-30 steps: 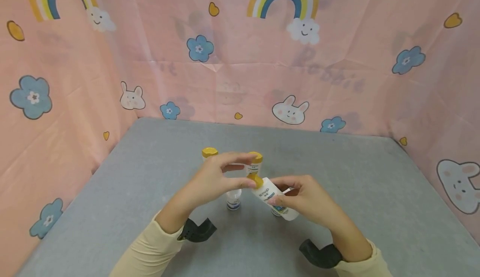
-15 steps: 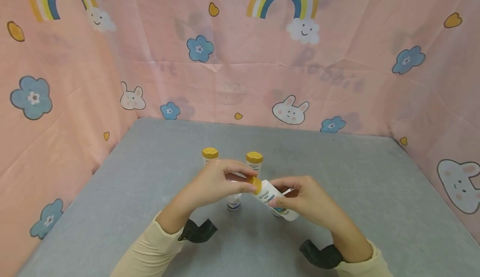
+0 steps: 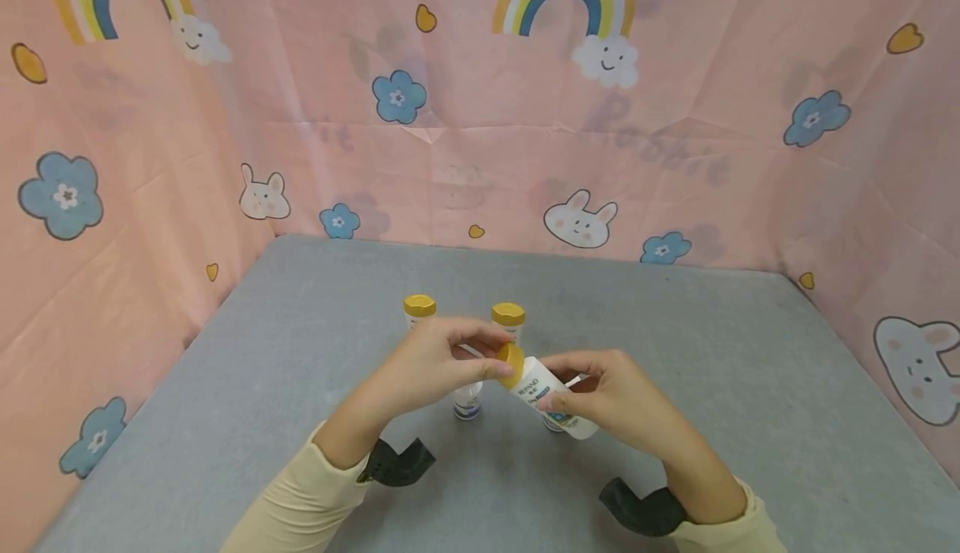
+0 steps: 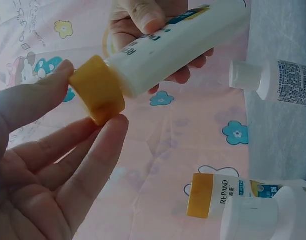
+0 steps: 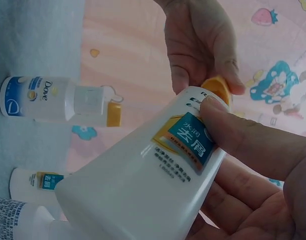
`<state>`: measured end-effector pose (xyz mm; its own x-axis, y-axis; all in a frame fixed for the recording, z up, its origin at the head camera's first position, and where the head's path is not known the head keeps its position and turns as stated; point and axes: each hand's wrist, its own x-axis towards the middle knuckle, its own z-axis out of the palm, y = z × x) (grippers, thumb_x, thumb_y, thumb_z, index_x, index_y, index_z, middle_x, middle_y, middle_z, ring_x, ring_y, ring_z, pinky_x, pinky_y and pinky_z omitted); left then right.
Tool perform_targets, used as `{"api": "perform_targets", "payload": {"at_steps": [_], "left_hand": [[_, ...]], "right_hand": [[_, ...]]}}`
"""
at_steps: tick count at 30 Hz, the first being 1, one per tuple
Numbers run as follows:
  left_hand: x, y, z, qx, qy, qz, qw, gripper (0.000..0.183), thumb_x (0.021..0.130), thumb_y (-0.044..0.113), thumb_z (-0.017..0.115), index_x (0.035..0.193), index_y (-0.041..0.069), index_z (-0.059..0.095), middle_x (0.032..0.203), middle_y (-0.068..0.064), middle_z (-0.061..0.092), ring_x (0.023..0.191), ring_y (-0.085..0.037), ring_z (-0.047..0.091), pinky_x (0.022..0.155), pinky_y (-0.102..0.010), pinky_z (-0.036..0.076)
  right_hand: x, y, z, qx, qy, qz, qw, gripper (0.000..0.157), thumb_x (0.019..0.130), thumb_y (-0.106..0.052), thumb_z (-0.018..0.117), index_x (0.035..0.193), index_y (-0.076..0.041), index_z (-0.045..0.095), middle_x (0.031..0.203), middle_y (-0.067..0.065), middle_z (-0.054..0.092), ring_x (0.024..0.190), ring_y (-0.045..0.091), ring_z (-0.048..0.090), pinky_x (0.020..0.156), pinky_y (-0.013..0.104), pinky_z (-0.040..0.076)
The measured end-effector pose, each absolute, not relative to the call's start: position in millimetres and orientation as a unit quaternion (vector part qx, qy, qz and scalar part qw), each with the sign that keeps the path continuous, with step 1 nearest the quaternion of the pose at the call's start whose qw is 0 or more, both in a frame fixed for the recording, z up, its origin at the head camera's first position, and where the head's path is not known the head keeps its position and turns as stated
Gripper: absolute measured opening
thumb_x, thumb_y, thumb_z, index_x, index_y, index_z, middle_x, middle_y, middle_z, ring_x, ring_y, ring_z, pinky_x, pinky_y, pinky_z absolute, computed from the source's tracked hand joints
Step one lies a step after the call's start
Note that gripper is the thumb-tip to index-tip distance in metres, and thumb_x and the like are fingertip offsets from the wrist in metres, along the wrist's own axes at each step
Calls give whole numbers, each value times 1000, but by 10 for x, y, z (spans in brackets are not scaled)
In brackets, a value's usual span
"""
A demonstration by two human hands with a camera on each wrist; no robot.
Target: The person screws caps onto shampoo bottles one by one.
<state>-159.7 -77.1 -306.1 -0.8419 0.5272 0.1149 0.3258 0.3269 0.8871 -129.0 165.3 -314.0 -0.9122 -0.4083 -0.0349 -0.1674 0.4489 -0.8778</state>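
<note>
My right hand (image 3: 607, 382) grips a white shampoo bottle (image 5: 138, 170) with a teal and gold label, thumb on its front. The bottle is held off the table, tilted with its top up toward the left. At that end my left hand (image 3: 427, 366) pinches the gold cap (image 4: 98, 90) between thumb and fingertips. The cap sits against the bottle's top; whether it is loose there, I cannot tell. Behind the hands stand two gold-capped bottles, one at the left (image 3: 420, 307) and one at the right (image 3: 508, 316).
A small white bottle (image 3: 467, 401) stands beneath my left hand. Behind the held bottle another bottle's base (image 3: 553, 425) shows. In the right wrist view there is a white and blue Dove bottle (image 5: 43, 97). Pink patterned cloth (image 3: 465, 161) walls the grey table (image 3: 712, 353).
One second ago my left fingers were spread above the cap, with the thumb at it. They came down onto the cap and now pinch it. The right hand and bottle stayed nearly still.
</note>
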Motion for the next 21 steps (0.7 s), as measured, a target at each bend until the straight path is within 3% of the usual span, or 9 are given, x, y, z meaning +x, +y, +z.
{"api": "perform_targets", "payload": {"at_steps": [4,9,17,21], "left_hand": [[-1599,-786,-3053,289,798,518,103,36,87,12,77,121,5,70,113,-9,73,96,-16,71,79,-22,59],[-1589,-790,-3030,284,785,539,117,44,87,11,77,129,10,66,123,-9,70,103,-18,71,84,-24,59],[-1585,-777,-3041,252,811,519,97,26,86,21,78,111,15,76,107,1,75,94,-11,68,80,-26,57],[-1585,-771,-3047,265,805,522,99,25,87,16,77,111,11,75,107,-4,75,88,-11,70,77,-25,58]], "right_hand": [[-1288,1652,-3135,-176,840,-498,124,35,86,-17,77,116,-1,72,102,17,73,78,21,72,64,31,59],[-1291,1653,-3140,-175,838,-500,129,35,85,-18,78,116,-1,72,101,16,73,78,21,72,64,32,59],[-1300,1649,-3142,-168,843,-494,129,36,85,-21,79,117,-3,72,104,16,73,79,20,71,66,34,58],[-1300,1652,-3145,-174,843,-494,127,36,85,-21,79,116,-3,72,103,15,73,78,20,71,65,34,58]]}}
